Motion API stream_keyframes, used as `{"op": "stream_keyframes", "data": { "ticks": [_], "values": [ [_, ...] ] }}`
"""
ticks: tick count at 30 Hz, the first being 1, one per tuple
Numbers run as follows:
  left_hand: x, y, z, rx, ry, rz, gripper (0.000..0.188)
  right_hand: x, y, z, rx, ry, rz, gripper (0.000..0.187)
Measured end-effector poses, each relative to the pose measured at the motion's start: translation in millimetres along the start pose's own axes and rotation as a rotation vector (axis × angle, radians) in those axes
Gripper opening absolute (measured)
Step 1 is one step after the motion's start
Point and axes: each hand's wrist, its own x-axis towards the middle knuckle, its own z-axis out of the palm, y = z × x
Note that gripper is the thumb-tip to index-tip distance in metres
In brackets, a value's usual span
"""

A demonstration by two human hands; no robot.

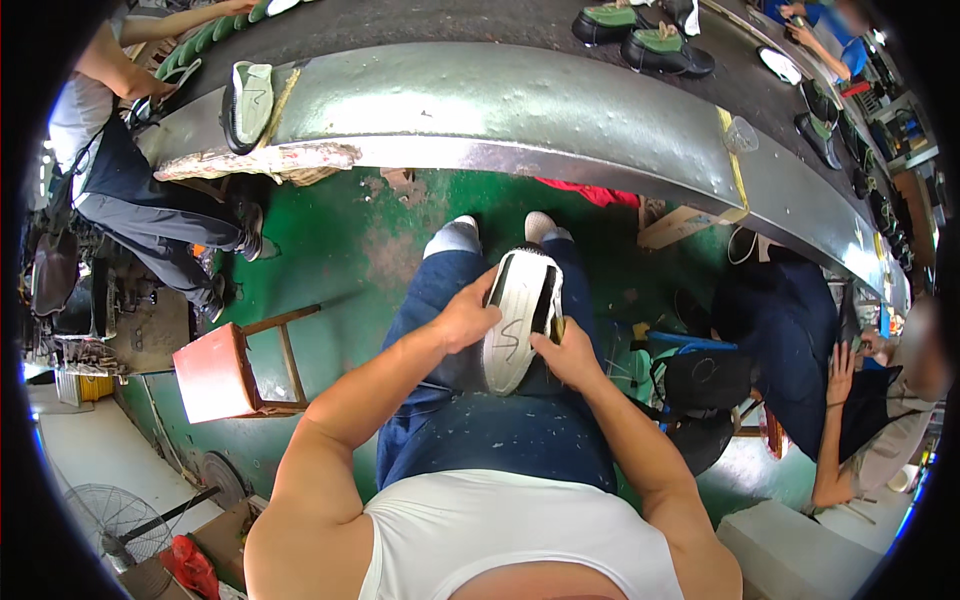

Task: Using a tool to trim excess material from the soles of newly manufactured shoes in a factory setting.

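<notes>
Left fingers (484,288), right fingers (570,338), both pinching pale shoe (511,310), over blue trousers (410,318)

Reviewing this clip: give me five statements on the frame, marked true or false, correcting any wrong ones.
1. The left hand and right hand are on the same shoe. True.
2. That shoe is lying on the metal ledge. False: it is in the hands, over the person's legs.
3. A stool is to the person's left. True.
4. The floor is blue. False: the floor is green.
5. The person wears a white top. True.
</notes>
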Motion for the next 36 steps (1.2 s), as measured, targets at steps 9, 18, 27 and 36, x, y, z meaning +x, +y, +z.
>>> {"op": "stream_keyframes", "data": {
  "ticks": [9,18,27,36],
  "values": [
    [-26.3,41.9,-5.0,-0.023,-0.277,-0.210,0.101,-9.8,-13.7,-36.8,-0.275,-0.061,-0.066,0.058],
    [-32.0,-39.7,12.0,0.185,-0.095,-0.007,0.093,-43.9,-17.9,-89.3,-0.444,-0.281,-0.306,0.041],
    [-38.3,-46.2,20.3,0.071,-0.188,0.091,0.086,-31.2,-73.4,-74.9,-1.117,-0.265,-0.477,0.047],
    [4.1,-50.7,35.8,-0.525,0.275,-0.332,0.070,-22.3,-35.7,-36.6,-0.580,-0.480,-0.296,0.030]
  ]
}}
